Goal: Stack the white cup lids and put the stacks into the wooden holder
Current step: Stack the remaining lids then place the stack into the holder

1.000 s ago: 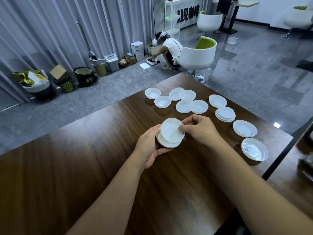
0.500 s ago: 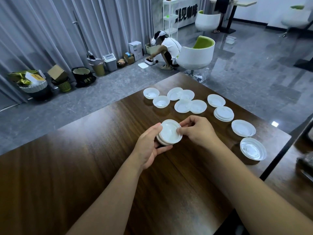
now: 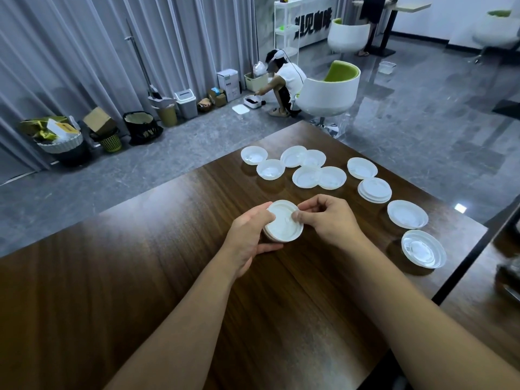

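Centrally, left hand (image 3: 247, 235), right hand (image 3: 326, 220) grip lid stack (image 3: 284, 225).

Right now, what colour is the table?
Dark brown wood grain table, clearest in the head view.

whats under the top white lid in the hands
More white plastic lids, a short stack whose edges show beside the left hand. Their count and the stack's underside are hidden; right hand pinches the top lid.

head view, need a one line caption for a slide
Both hands, left hand and right hand, hold a stack of white lids over the wooden table, loose lids scattered beyond.
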Demonstrator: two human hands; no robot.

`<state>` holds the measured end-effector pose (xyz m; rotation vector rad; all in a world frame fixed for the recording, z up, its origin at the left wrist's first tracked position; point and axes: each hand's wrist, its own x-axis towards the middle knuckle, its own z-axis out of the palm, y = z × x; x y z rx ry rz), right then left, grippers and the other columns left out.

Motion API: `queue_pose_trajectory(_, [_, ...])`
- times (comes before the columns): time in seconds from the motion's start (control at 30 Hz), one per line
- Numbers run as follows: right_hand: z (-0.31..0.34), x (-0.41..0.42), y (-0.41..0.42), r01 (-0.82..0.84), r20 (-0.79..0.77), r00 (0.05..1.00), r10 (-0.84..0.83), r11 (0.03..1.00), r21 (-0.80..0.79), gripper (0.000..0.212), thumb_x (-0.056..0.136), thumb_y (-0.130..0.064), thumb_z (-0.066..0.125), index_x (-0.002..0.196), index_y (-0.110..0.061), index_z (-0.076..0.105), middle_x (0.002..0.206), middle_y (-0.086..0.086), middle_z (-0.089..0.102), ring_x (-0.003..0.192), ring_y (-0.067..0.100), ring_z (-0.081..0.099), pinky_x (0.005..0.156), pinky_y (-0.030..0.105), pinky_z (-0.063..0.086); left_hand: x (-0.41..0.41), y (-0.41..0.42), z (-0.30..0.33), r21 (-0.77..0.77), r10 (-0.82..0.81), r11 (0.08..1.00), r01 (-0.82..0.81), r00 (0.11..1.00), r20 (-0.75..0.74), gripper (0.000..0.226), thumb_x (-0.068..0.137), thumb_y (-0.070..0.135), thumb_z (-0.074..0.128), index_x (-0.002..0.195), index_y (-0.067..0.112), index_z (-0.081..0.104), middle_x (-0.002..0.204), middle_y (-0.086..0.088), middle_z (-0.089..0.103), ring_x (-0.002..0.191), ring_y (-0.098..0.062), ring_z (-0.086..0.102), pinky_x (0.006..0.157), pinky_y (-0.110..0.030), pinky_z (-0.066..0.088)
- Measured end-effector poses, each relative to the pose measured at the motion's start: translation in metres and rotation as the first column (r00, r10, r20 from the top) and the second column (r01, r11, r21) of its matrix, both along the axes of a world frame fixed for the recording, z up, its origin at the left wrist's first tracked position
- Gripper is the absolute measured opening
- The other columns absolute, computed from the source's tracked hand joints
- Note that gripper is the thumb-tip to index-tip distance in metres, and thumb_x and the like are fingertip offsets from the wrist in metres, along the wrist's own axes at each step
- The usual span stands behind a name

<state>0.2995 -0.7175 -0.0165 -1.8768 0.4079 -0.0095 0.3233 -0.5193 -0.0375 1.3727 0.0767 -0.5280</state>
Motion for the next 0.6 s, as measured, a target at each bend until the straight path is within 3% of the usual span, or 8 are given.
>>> queue_pose_trajectory(0.07, [0.0,-0.001,0.0,0.004,0.012,1.0,-0.004,1.0,0.022,0.016,0.085,-0.024,0.094,0.094,-0.022,0.08,0.092,-0.001,0.08,0.092,0.022,0.076,0.083,0.041,0.066,0.001,0.0,-0.004,0.036,-0.011,0.999,0.009,0.999,0.04,0.068,0.073,0.039,0.081,0.14,0.031,0.069,0.13,-0.006,0.075,0.117,-0.03,0.075,0.082,-0.042,0.067])
queue_pose_trajectory(0.2, [0.002,-0.001,-0.003,-0.05,0.016,0.999,0.049,0.996,0.069,0.018,0.086,-0.026,0.093,0.098,-0.022,0.08,0.095,0.005,0.079,0.086,0.018,0.072,0.078,0.035,0.064,0.003,0.002,-0.011,0.053,0.038,0.998,-0.042,0.996,0.076,0.045,0.089,0.021,0.079,0.131,0.036,0.072,0.124,-0.004,0.078,0.108,-0.028,0.079,0.078,-0.039,0.067])
queue_pose_trajectory(0.3, [0.001,0.0,-0.006,-0.107,-0.03,0.992,0.119,0.957,0.27,0.022,0.094,-0.027,0.086,0.112,-0.018,0.079,0.106,0.013,0.08,0.093,0.022,0.079,0.081,0.036,0.067,0.004,0.001,-0.013,0.08,0.082,0.993,-0.09,0.992,0.098,0.031,0.098,0.024,0.074,0.127,0.037,0.073,0.122,-0.001,0.078,0.104,-0.024,0.08,0.076,-0.036,0.067])
queue_pose_trajectory(0.4, [-0.001,0.0,-0.008,-0.153,-0.043,0.982,0.186,0.904,0.399,0.022,0.099,-0.024,0.08,0.119,-0.015,0.078,0.108,0.008,0.083,0.104,0.027,0.08,0.085,0.037,0.066,0.006,0.0,-0.012,0.103,0.087,0.99,-0.099,0.99,0.114,0.03,0.102,0.029,0.072,0.132,0.032,0.071,0.125,-0.001,0.077,0.11,-0.025,0.078,0.083,-0.042,0.068])
queue_pose_trajectory(0.5, [-0.002,0.0,-0.008,-0.14,-0.04,0.982,0.186,0.85,0.507,0.028,0.092,-0.013,0.085,0.119,-0.008,0.078,0.109,0.013,0.083,0.104,0.028,0.081,0.084,0.034,0.066,0.006,0.002,-0.01,0.125,0.075,0.988,-0.087,0.993,0.096,0.035,0.102,0.032,0.073,0.136,0.026,0.069,0.128,-0.003,0.076,0.115,-0.028,0.075,0.091,-0.047,0.067])
queue_pose_trajectory(0.6, [-0.003,-0.003,-0.004,-0.153,-0.025,0.977,0.213,0.773,0.616,0.05,0.077,-0.013,0.089,0.124,-0.004,0.074,0.115,0.016,0.082,0.103,0.026,0.081,0.082,0.032,0.066,0.005,0.008,-0.007,0.1,0.062,0.993,-0.071,0.994,0.094,0.03,0.103,0.029,0.072,0.132,0.024,0.073,0.122,-0.004,0.079,0.112,-0.027,0.078,0.091,-0.047,0.067])
